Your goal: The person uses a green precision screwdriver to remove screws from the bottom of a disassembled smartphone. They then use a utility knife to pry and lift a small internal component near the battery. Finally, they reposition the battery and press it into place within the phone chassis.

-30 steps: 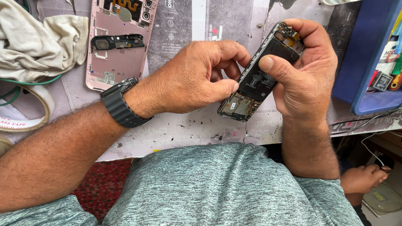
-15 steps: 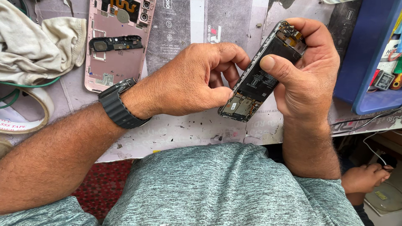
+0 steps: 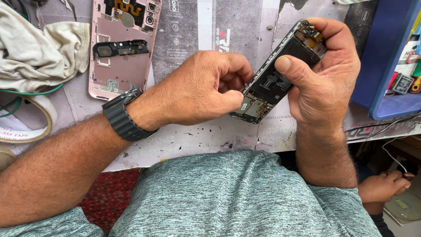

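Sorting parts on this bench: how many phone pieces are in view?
2. An opened phone body held between the left hand and right hand; a pink back cover lying on the mat, upper left. Others may be hidden.

A grey work mat (image 3: 188, 39) covers the bench, worn and scratched (many small specks on it). On it lie a pink phone back cover (image 3: 123, 48), a crumpled beige cloth (image 3: 39, 48), a tape roll (image 3: 26, 127) and a blue tray (image 3: 386, 70) at the far right
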